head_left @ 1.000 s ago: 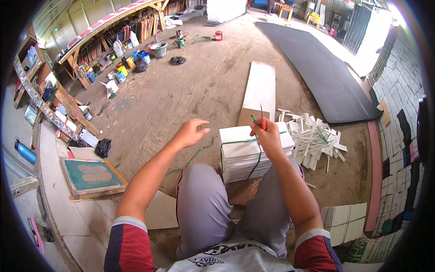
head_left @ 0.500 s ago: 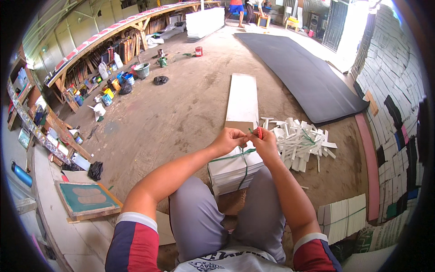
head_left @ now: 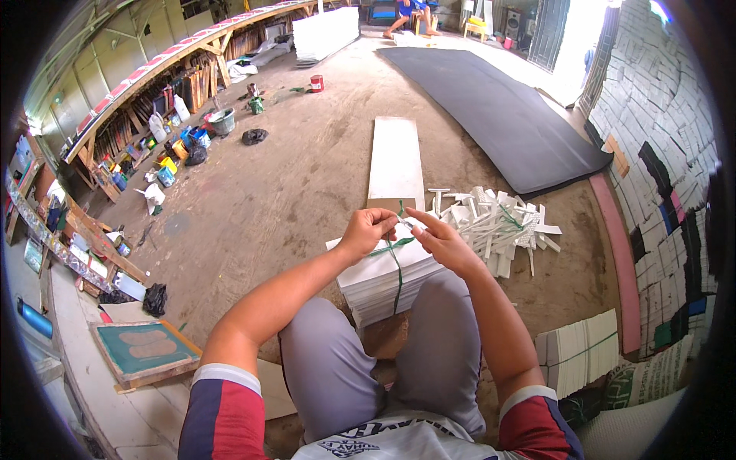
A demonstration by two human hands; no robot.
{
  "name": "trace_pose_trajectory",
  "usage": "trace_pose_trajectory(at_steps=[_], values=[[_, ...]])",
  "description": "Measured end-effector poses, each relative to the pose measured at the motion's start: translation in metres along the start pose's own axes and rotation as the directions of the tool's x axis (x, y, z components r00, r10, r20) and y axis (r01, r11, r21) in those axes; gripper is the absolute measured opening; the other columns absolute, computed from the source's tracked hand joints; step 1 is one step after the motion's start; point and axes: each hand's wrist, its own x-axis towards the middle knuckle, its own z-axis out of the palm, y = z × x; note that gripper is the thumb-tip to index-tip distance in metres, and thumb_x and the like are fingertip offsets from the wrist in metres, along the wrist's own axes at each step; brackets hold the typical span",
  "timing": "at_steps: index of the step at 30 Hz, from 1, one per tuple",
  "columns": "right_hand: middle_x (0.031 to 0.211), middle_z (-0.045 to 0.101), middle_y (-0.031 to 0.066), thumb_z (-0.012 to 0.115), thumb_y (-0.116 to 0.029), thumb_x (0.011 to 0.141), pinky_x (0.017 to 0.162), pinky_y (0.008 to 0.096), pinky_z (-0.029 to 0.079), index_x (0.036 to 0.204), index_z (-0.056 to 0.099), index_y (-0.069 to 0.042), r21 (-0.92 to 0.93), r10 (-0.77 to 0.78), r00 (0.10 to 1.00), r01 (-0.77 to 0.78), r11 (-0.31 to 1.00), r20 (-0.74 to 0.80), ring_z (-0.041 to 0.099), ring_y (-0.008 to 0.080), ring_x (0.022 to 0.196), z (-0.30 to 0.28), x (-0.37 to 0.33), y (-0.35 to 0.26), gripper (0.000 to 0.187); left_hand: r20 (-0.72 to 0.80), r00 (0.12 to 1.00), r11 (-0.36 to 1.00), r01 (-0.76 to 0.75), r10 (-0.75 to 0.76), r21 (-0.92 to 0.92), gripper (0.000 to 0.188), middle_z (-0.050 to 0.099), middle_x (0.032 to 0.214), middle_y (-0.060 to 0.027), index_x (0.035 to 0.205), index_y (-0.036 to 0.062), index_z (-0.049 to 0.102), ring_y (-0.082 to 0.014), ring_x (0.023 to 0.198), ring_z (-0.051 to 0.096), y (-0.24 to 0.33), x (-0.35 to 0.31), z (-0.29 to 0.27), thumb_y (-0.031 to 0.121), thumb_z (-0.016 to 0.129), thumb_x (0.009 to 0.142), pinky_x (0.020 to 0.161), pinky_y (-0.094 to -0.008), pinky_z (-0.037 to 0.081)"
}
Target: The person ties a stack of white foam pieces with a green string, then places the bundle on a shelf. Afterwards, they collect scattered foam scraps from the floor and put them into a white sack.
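Observation:
Between my knees stands a stack of white sheets (head_left: pixel 387 293), bound crosswise with a green plastic tie (head_left: pixel 398 270). Above its far end, my left hand (head_left: pixel 369 232) pinches the tie near the knot, thumb against fingers. My right hand (head_left: pixel 448 244) is right beside it, index finger reaching toward the left fingertips and thumb bent below. A small, pale, shiny piece shows between the two hands; its kind is too small to make out. The right hand's other fingers are curled and partly hidden.
Loose white offcuts (head_left: pixel 494 230) lie to the right of the stack, and a long white board (head_left: pixel 395 161) lies beyond it. A black mat (head_left: pixel 498 115) spreads at the far right. Near my right knee is another tied bundle (head_left: pixel 579 353); a framed screen (head_left: pixel 146 349) sits at left.
The red-handled thing in my right hand no longer shows. My right index finger has straightened toward the left hand. The view has shifted slightly, and a far-off person's posture differs.

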Motion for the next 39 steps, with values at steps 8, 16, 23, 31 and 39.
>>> trace_pose_trajectory(at_steps=[8, 16, 23, 31, 39], values=[[0.078, 0.046, -0.0075, 0.057, -0.031, 0.108, 0.058, 0.0223, 0.035, 0.146, 0.058, -0.007, 0.050, -0.049, 0.999, 0.049, 0.998, 0.007, 0.039, 0.0037, 0.070, 0.004, 0.010, 0.006, 0.045, 0.072, 0.997, 0.997, -0.027, 0.022, 0.077, 0.020, 0.070, 0.089, -0.0061, 0.107, -0.0024, 0.072, -0.0141, 0.082, 0.070, 0.004, -0.002, 0.001, 0.016, 0.066, 0.102, 0.080, -0.0303, 0.060], [0.109, 0.075, 0.0152, 0.057, -0.036, 0.104, 0.083, 0.0427, 0.056, 0.141, 0.063, -0.029, -0.545, -0.128, 0.978, 0.017, 0.838, -0.166, 0.073, 0.0345, 0.098, 0.013, -0.004, -0.008, 0.038, 0.160, 0.981, 0.946, 0.152, -0.109, -0.286, 0.041, 0.071, 0.093, -0.0091, 0.106, -0.0042, 0.068, -0.0201, 0.085, 0.070, 0.001, -0.001, -0.009, 0.037, 0.065, 0.103, 0.087, -0.0371, 0.059], [0.087, 0.071, 0.0132, 0.055, -0.038, 0.104, 0.058, 0.0424, 0.057, 0.141, 0.056, -0.032, -0.904, -0.306, 0.941, -0.002, 0.427, -0.147, 0.074, 0.0324, 0.071, 0.024, -0.014, -0.008, 0.038, -0.067, 0.996, 0.983, 0.074, -0.064, 0.168, 0.051, 0.067, 0.085, -0.0064, 0.101, 0.0019, 0.065, -0.0138, 0.075, 0.068, 0.020, -0.005, 0.009, 0.052, 0.074, 0.094, 0.070, -0.0275, 0.055], [0.087, 0.071, 0.0137, 0.056, -0.037, 0.103, 0.056, 0.0427, 0.057, 0.141, 0.057, -0.030, -0.917, -0.337, 0.919, -0.059, 0.394, -0.204, 0.075, 0.0318, 0.072, 0.032, -0.013, -0.006, 0.038, -0.081, 0.996, 0.902, 0.061, -0.028, 0.427, 0.038, 0.063, 0.071, -0.0025, 0.080, 0.0026, 0.065, -0.0089, 0.061, 0.059, 0.024, -0.008, 0.009, 0.035, 0.071, 0.100, 0.058, -0.0254, 0.052], [0.087, 0.073, 0.0126, 0.059, -0.043, 0.102, 0.066, 0.0462, 0.056, 0.142, 0.059, -0.034, -0.736, -0.254, 0.935, -0.010, 0.676, -0.247, 0.073, 0.0341, 0.074, 0.032, -0.010, -0.001, 0.041, 0.049, 0.995, 0.971, -0.092, 0.083, 0.223, 0.033, 0.063, 0.070, -0.0005, 0.081, 0.0033, 0.066, -0.0078, 0.062, 0.058, 0.019, -0.010, 0.004, 0.029, 0.069, 0.101, 0.059, -0.0253, 0.051]])
